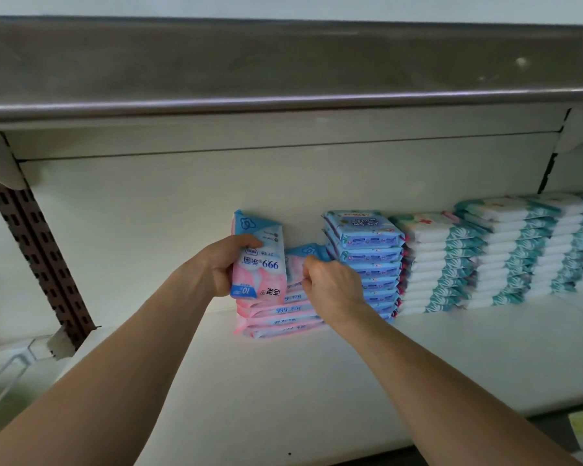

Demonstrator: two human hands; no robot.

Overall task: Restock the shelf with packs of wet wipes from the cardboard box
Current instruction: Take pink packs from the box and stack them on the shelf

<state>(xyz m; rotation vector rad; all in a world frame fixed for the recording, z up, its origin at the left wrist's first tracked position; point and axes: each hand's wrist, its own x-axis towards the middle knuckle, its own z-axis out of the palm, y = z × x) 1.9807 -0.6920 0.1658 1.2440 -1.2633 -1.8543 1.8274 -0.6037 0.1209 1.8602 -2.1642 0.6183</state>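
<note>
White shelf [283,381]: left grip [221,264] holds an upright pack [260,260] (pink-and-blue); right grip [330,284] pinches the stack [276,314] top.

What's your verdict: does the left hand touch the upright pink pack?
Touching. Head view shows the left hand gripping the upright pink pack, thumb across its front.

A cream-white metal shelf board [283,381] runs below a matching flat back panel [132,203]. Overhead, a grey upper shelf [283,55] with a rounded steel front rail [283,104] leaves the bay dim. A brown slotted upright [37,257] stands at the left. At bottom right is possibly dark floor [549,428].
</note>
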